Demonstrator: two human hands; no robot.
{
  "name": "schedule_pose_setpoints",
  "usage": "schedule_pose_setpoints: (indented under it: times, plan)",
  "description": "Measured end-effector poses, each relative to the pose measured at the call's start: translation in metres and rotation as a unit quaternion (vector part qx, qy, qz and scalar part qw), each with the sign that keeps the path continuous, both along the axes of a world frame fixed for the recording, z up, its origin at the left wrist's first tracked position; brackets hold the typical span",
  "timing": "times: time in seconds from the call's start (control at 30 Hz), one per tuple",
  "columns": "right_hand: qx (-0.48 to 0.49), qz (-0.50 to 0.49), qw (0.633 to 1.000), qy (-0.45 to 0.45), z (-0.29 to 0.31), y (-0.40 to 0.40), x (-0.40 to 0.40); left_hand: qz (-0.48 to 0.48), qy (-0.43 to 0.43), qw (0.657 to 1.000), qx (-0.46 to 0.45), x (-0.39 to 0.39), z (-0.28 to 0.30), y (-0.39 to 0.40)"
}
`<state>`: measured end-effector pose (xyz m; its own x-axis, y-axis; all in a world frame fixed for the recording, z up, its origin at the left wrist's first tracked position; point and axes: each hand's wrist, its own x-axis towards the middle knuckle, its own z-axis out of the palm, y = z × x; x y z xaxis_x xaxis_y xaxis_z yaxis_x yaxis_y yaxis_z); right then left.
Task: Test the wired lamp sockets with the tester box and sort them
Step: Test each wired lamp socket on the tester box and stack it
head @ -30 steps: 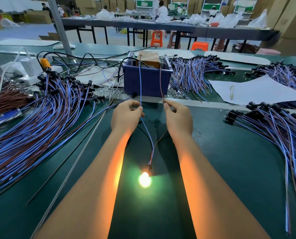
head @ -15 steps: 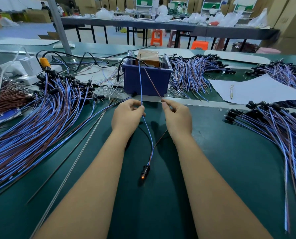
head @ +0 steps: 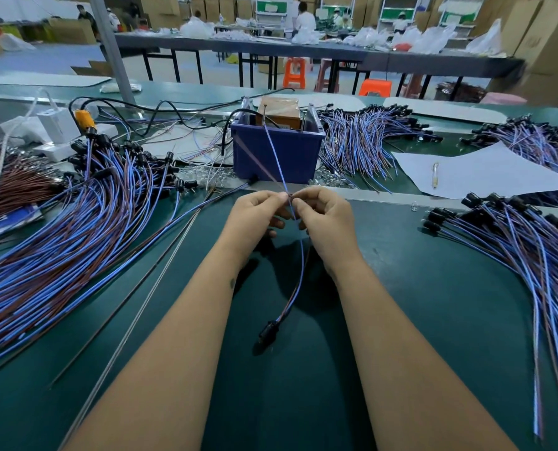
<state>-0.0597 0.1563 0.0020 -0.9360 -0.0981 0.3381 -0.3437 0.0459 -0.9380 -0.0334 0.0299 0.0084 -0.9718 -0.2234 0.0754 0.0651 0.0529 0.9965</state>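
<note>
The green bench top (head: 417,320) lies bare in a broad wedge around the person's forearms, hemmed on the left by a fanned heap of blue and brown wired sockets (head: 53,249) and on the right by a second spread of them (head: 531,255) that runs down to the lower right corner; two thin rods (head: 147,307) slant across the mat just left of the left arm. Straight ahead, past a pale strip along the bench, stands the blue tester box (head: 276,154) with a tan block in it, and a white sheet (head: 479,174) with a pen (head: 435,174) on it lies to its right, near a further bundle of sockets (head: 362,144). The left hand (head: 255,216) and right hand (head: 328,219) meet in the middle of the open wedge, fingers curled, thumb and forefinger tips of each pinching the wires of one socket at nearly the same spot (the fingertips almost touch). Above the pinch the blue wire (head: 276,154) and the brown wire (head: 255,161) cross and reach up toward the box. Below the hands the pair hangs down between the wrists to the black lamp socket (head: 269,330), which lies on the mat between the forearms, unlit, well short of either heap
</note>
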Motion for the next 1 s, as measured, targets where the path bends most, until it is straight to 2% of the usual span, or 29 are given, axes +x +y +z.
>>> schedule_pose_setpoints:
  times: [0.33,0.5,0.57,0.67,0.77,0.83,0.9,0.93,1.0]
  plan:
    - [0.034,0.124,0.992,-0.011,-0.003,-0.002,0.001,0.027,-0.002,0.986,0.165,-0.003,0.003,-0.01]
    - [0.113,0.139,0.984,0.001,-0.008,-0.001,-0.001,0.05,-0.001,0.954,0.297,-0.006,0.006,-0.015]
    - [0.112,0.152,0.982,-0.005,-0.01,-0.003,0.0,0.059,0.006,0.943,0.327,-0.007,0.006,-0.017]
    - [0.048,0.16,0.986,-0.005,-0.008,-0.005,0.002,0.089,0.006,0.951,0.297,-0.007,0.003,-0.016]
    - [-0.022,0.121,0.992,-0.024,-0.002,0.0,0.001,0.126,0.016,0.958,0.257,-0.008,-0.002,-0.012]
    - [-0.111,0.109,0.985,-0.076,0.0,0.006,-0.002,0.162,0.033,0.957,0.238,-0.009,-0.004,-0.011]
    - [-0.236,0.119,0.955,-0.131,0.002,0.009,-0.004,0.188,0.055,0.953,0.23,-0.01,-0.007,-0.012]
    - [-0.278,0.116,0.942,-0.15,0.002,0.01,-0.004,0.199,0.069,0.956,0.204,-0.009,-0.009,-0.014]
    - [-0.315,0.09,0.929,-0.17,0.002,0.012,-0.005,0.214,0.097,0.969,0.079,-0.006,-0.013,-0.02]
